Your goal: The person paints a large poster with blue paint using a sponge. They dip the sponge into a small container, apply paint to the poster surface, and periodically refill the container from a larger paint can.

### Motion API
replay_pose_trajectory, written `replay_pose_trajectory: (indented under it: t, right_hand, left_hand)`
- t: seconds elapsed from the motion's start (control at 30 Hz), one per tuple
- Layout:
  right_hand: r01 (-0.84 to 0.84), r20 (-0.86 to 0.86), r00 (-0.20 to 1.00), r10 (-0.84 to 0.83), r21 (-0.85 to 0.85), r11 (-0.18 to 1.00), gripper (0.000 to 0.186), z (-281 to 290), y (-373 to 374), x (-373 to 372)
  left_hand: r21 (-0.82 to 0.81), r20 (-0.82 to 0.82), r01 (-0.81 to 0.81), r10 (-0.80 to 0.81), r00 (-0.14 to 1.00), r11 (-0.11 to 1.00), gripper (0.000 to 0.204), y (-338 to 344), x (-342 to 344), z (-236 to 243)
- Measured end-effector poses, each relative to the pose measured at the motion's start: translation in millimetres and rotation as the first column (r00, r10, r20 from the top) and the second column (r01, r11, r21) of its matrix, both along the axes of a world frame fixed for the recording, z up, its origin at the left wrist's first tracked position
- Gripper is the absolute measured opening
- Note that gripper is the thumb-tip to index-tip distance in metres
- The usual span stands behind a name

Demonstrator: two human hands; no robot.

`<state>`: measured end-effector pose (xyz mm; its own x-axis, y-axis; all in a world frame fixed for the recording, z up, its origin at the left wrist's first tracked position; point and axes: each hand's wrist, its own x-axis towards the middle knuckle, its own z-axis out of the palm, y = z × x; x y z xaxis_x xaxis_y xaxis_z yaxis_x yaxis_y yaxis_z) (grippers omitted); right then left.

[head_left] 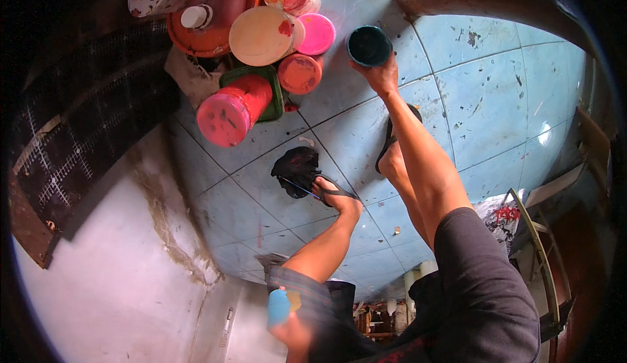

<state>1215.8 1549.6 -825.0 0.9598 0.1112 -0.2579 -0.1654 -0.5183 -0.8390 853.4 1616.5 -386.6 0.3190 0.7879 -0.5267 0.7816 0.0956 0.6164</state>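
Observation:
My right hand [380, 74] reaches forward with its fingers around the lower side of a dark teal, round open tub [369, 46]. Its inside looks dark, so I cannot tell what it contains. At the lower left, close to my thigh, my left hand [291, 331] is blurred by motion. The fingers close on a light-blue object [279, 307] with a yellowish-tan piece [294, 299] beside it; its exact kind is unclear. On the floor by my left foot [338, 197] lies a crumpled black cloth or bag [297, 170].
Paint-stained tubs stand at the upper left: a cream-lidded one [261, 35], a pink one [316, 34], and a red one [235, 111] lying over a green tray [277, 95]. My right foot [390, 160] rests on blue floor tiles [483, 102]. A metal frame [539, 245] stands at the right.

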Motion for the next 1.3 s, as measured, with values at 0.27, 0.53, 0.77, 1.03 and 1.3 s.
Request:
replay_pose_trajectory:
  t: [0.27,0.53,0.77,1.03,1.3]
  right_hand:
    - [-0.003,-0.173,0.985,0.018,0.088,0.996,0.086,121.7,-14.6,11.5]
    - [0.034,-0.333,0.933,0.136,0.456,0.889,0.080,440.1,-45.3,2.8]
    - [0.551,-0.746,0.662,0.080,0.555,0.623,0.062,596.2,-53.9,38.2]
    - [0.743,-0.872,0.474,0.122,0.470,0.477,0.061,570.2,-57.0,99.1]
    - [0.826,-0.915,0.365,0.174,0.404,0.393,0.056,585.0,-59.2,137.5]
  left_hand:
    - [-0.122,-0.199,0.010,-0.035,0.979,0.992,0.027,-5.6,30.3,21.5]
    - [-0.220,0.014,-0.304,0.315,0.949,0.927,0.020,-4.4,-13.7,52.1]
    - [-0.098,0.098,-0.174,0.184,0.978,0.980,0.016,42.1,14.6,156.3]
    - [-0.151,0.168,-0.286,0.310,0.936,0.946,0.026,31.8,162.3,225.9]
    - [-0.273,0.220,-0.184,0.247,0.944,0.944,0.030,-4.1,292.1,235.0]
